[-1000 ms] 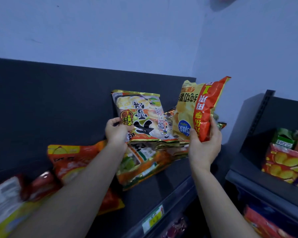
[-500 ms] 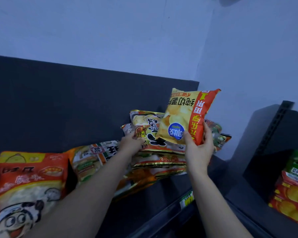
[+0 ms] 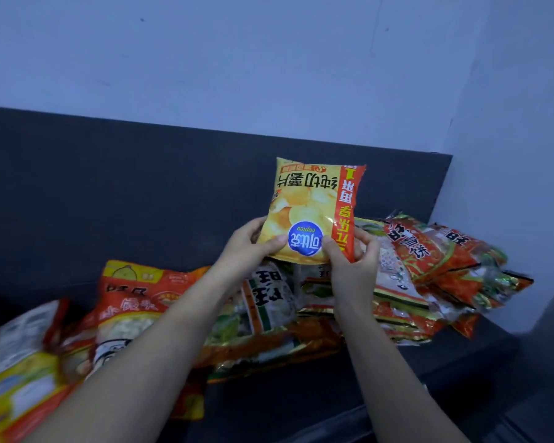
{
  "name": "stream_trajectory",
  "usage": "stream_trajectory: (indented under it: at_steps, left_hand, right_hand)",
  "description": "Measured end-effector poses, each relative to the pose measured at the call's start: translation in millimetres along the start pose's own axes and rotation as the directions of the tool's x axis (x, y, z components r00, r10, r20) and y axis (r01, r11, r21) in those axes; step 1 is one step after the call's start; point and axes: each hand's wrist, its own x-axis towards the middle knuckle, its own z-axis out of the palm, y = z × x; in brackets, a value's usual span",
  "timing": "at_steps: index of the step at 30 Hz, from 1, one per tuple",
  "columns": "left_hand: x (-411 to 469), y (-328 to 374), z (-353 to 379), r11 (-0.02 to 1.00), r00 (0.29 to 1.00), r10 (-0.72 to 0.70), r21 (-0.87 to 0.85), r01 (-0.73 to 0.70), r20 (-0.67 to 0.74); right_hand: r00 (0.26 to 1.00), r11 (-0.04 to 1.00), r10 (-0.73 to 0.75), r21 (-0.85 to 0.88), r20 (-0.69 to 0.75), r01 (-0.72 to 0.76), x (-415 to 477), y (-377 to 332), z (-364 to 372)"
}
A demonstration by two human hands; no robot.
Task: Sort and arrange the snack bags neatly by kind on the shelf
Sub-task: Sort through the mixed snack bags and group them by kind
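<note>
A yellow chip bag (image 3: pixel 311 199) with a red side band and a blue round logo is held upside down above the shelf. My left hand (image 3: pixel 247 247) grips its lower left edge and my right hand (image 3: pixel 352 260) grips its lower right corner. Beneath it lies a flat stack of gold-and-orange snack bags (image 3: pixel 397 302). More orange-red bags (image 3: pixel 445 254) are piled at the right end. An orange bag with a cartoon face (image 3: pixel 125 311) lies to the left.
The dark shelf board (image 3: pixel 333 385) has a tall dark back panel (image 3: pixel 141 193) and a pale wall above. White and yellow bags (image 3: pixel 16 372) crowd the far left. The shelf's front lip (image 3: pixel 343 423) runs along the bottom.
My left hand let go of the stacked bag and took hold of the yellow chip bag alongside my right hand. The view swung right, so the pile sits lower in the frame.
</note>
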Motion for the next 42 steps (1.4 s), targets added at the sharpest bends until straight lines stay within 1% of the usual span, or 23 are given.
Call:
stream_trajectory:
  at_steps: [2,5,9,12,16,22,24,28,32,35,37,39,42]
  left_hand:
    - [-16,5,-17,0.999,0.992,0.025,-0.036,-0.03,-0.126]
    - [-41,10,-49,0.996,0.954,0.058,-0.041,-0.073,-0.294]
    - [-76,15,-101,0.993,0.884,0.114,0.069,-0.093,-0.453]
    - [-106,18,-143,0.983,0.831,0.154,0.168,-0.075,-0.535]
    - [-148,21,-196,0.959,0.74,0.206,0.282,-0.023,-0.64]
    - [-210,36,-262,0.89,0.622,0.285,0.442,0.111,-0.73]
    - [-229,44,-285,0.879,0.598,0.289,0.455,0.144,-0.748]
    - [-266,51,-342,0.889,0.548,0.243,0.41,0.205,-0.801]
    - [-302,45,-399,0.893,0.519,0.202,0.374,0.251,-0.83]
    - [-323,40,-437,0.883,0.503,0.167,0.356,0.306,-0.848]
    - [-332,35,-459,0.872,0.508,0.134,0.345,0.348,-0.851]
    - [-338,27,-476,0.838,0.528,0.094,0.353,0.415,-0.844]
    - [-342,11,-496,0.708,0.596,-0.011,0.415,0.572,-0.803]
  right_hand:
    - [0.996,1.0,-0.008,0.03,0.086,0.006,-8,1,18]
    - [0.972,0.997,-0.051,0.075,0.229,0.034,-25,3,49]
    - [0.9,0.99,-0.097,0.133,0.425,0.044,-51,6,93]
    - [0.837,0.992,-0.109,0.108,0.537,0.06,-76,11,128]
    - [0.781,0.991,-0.134,0.061,0.61,0.123,-116,13,175]
    - [0.725,0.989,-0.146,0.104,0.673,0.103,-182,5,233]
    - [0.705,0.991,-0.134,0.095,0.696,0.095,-203,2,252]
    - [0.646,0.996,-0.083,0.058,0.759,0.061,-249,-5,294]
    - [0.551,0.997,-0.015,-0.031,0.834,0.075,-294,-9,334]
    - [0.511,0.992,0.044,-0.097,0.859,0.078,-322,-5,362]
    - [0.502,0.984,0.081,-0.15,0.861,0.099,-338,0,378]
    - [0.505,0.968,0.129,-0.22,0.853,0.124,-350,8,392]
    - [0.525,0.912,0.236,-0.372,0.818,0.171,-364,16,405]
